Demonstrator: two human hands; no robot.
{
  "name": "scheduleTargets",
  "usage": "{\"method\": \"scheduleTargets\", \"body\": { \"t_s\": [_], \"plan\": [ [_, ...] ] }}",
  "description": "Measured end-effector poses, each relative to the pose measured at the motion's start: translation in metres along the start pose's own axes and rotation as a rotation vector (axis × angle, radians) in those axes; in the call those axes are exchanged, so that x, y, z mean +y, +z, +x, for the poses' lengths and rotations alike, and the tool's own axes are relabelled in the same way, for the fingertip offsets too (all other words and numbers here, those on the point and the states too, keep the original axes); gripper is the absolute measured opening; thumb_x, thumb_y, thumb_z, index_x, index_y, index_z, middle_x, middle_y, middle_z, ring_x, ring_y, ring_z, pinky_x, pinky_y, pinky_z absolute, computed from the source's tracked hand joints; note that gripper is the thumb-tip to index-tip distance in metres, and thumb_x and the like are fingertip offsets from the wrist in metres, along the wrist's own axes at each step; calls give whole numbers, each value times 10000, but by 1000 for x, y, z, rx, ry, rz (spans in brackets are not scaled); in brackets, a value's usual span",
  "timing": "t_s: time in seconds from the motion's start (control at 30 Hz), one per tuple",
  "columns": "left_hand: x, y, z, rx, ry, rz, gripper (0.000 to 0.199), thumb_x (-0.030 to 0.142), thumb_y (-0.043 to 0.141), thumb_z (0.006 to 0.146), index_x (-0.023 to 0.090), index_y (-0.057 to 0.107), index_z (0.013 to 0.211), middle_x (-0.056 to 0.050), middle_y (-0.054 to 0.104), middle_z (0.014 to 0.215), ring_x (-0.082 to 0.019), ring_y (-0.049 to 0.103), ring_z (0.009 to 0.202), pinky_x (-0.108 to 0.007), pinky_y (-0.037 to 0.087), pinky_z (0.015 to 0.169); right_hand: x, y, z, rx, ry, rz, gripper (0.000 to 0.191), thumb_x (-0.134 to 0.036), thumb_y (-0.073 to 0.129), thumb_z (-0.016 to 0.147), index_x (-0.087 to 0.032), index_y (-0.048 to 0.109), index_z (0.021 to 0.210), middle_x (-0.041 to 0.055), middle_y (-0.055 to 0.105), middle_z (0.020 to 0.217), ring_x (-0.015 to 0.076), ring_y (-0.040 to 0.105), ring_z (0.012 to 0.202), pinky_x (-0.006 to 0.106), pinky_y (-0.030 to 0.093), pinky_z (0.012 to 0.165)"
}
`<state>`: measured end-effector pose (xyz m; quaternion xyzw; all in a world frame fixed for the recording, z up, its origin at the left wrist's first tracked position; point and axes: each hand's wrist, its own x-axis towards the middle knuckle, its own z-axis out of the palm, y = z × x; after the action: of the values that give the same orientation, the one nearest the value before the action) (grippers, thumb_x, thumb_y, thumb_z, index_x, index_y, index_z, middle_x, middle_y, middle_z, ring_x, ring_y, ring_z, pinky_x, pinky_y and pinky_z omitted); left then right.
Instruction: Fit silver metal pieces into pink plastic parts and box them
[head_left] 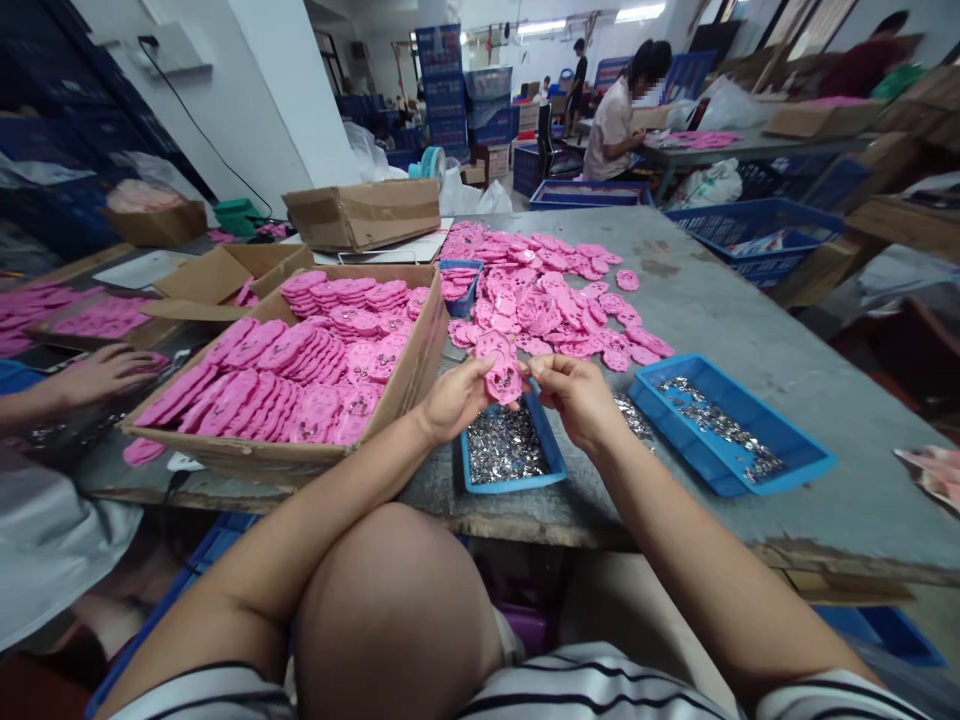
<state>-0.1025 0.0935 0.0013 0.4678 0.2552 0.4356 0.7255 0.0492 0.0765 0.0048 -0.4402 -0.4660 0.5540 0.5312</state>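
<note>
Between the thumb and fingers of my left hand [459, 398] is a flat pink plastic piece [498, 368] with a scalloped outline and small metal bits on its face. My right hand [576, 392] is pinched close to that piece's right edge, and what its fingertips hold is too small to name. Below both hands sits a blue tray [514, 487] of small shiny metal parts [504, 445]. Just beyond my hands, a loose heap of similar pink pieces [544, 300] spreads over the grey table [720, 310].
At left stands a cardboard box [255, 455] packed with rows of pink pieces. A second blue tray [739, 425] with scattered metal parts lies to the right. A small blue basket [463, 290] borders the heap. Another person's hand [112, 370] is at far left.
</note>
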Motion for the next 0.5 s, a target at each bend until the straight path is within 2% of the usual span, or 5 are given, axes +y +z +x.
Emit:
{"method": "scheduleTargets", "body": {
  "t_s": [0.07,0.13,0.27,0.37,0.5],
  "plan": [
    [1,4,-1,-57,2,-95,353,308,609,726,171,574,1049,-72,690,960,-221,658,934,-333,550,728,-1,3,-2,67,-82,35,228,-354,755,578,-209,589,522,18,609,658,129,458,593,273,326,545],
    [2,7,-3,-77,28,-134,451,233,634,693,193,558,1135,-60,676,1044,-217,623,1052,-356,519,867,1,7,-5,116,-170,37,216,-317,735,602,-212,581,494,48,670,831,179,547,785,314,411,700],
    [3,9,-8,-82,76,-65,587,186,737,650,241,522,1193,-48,621,1191,-199,545,1194,-358,407,1036,6,14,-9,161,-283,44,169,-276,701,658,-218,605,532,54,672,1011,238,533,1076,417,357,985],
    [2,6,-9,-95,169,7,584,186,805,609,262,530,1119,-37,592,1251,-195,506,1243,-358,349,1084,9,16,-10,187,-299,30,150,-268,701,674,-217,612,565,55,654,1071,251,508,1134,459,324,1027],
    [3,4,-9,-127,256,69,501,216,822,617,270,539,1026,-29,597,1268,-203,486,1272,-385,317,1105,10,17,-12,207,-224,95,120,-252,706,637,-217,622,559,63,652,1091,260,504,1162,468,298,1050]
  ]
}}
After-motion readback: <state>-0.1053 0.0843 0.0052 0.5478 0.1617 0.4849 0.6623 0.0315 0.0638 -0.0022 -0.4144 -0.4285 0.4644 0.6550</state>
